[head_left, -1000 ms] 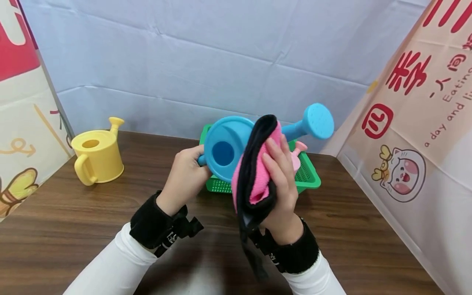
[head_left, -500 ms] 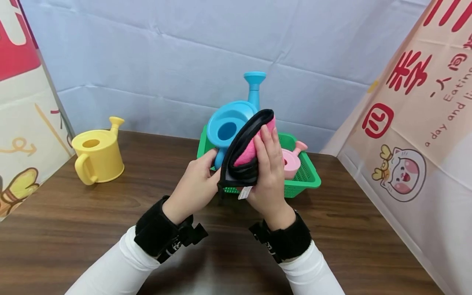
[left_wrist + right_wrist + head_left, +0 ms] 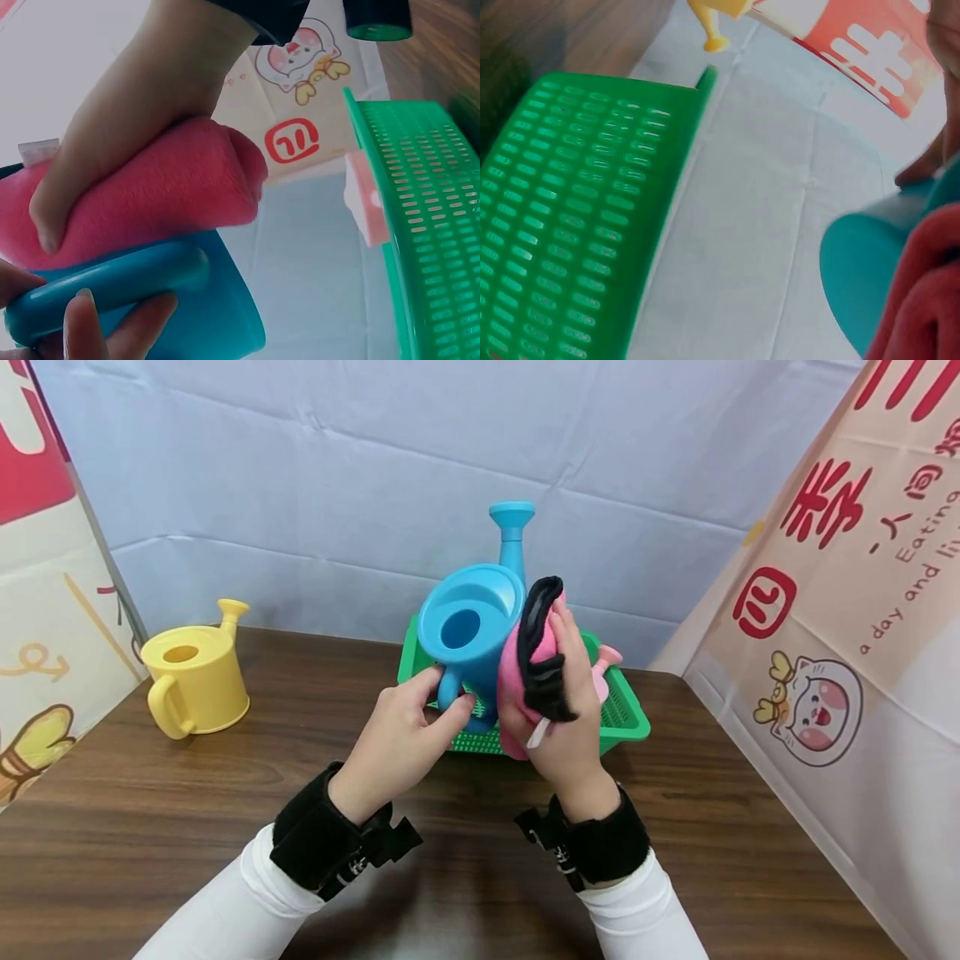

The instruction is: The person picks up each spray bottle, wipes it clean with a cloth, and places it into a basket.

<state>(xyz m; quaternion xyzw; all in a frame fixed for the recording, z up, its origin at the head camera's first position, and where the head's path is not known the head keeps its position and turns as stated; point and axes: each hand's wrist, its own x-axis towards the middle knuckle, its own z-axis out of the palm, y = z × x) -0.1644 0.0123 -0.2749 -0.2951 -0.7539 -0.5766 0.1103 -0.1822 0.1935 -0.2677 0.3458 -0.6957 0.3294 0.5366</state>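
Observation:
A blue toy watering can (image 3: 487,647) is held above the green basket, its sprinkler head pointing up and away. My left hand (image 3: 393,739) grips its handle (image 3: 112,285) with thumb and fingers. In my right hand (image 3: 570,718) is a folded pink cloth (image 3: 514,681) with black edging and a white tag. The cloth lies against the right side of the can, as the left wrist view also shows, where the pink roll (image 3: 165,184) sits along the blue body. Part of the can's right side is hidden behind the cloth.
Under the hands stands a green perforated basket (image 3: 633,722) with a small pink watering can (image 3: 601,685) inside. A yellow watering can (image 3: 206,689) stands at the left on the wooden table (image 3: 712,827). Printed cloth walls enclose the back and sides.
The blue watering can has turned from spout pointing right to spout pointing away. My right hand has shifted the cloth down along the can's right side. The yellow can has not moved.

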